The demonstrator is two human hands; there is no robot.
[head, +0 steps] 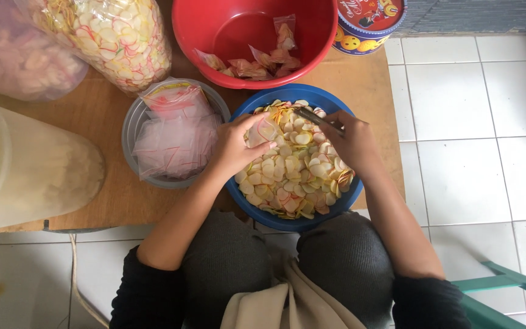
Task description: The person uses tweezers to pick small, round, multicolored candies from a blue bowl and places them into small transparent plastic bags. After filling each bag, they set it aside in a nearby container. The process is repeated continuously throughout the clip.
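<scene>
The left hand [238, 146] grips a small clear bag [262, 131] mouth-up over the blue bowl [336, 210] of heart-shaped crackers [293, 176], ready for filling, while at three o'clock the right hand [351, 143] pinches a metal utensil [318, 119]

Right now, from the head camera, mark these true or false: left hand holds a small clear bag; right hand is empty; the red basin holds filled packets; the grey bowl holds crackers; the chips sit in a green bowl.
1. The left hand holds a small clear plastic bag: true.
2. The right hand is empty: false, it holds a slim dark metal utensil.
3. The red plastic basin holds filled packets: true.
4. The round grey bowl holds crackers: false, it holds empty clear bags.
5. The heart-shaped chips sit in a green bowl: false, a round blue plastic bowl.
</scene>
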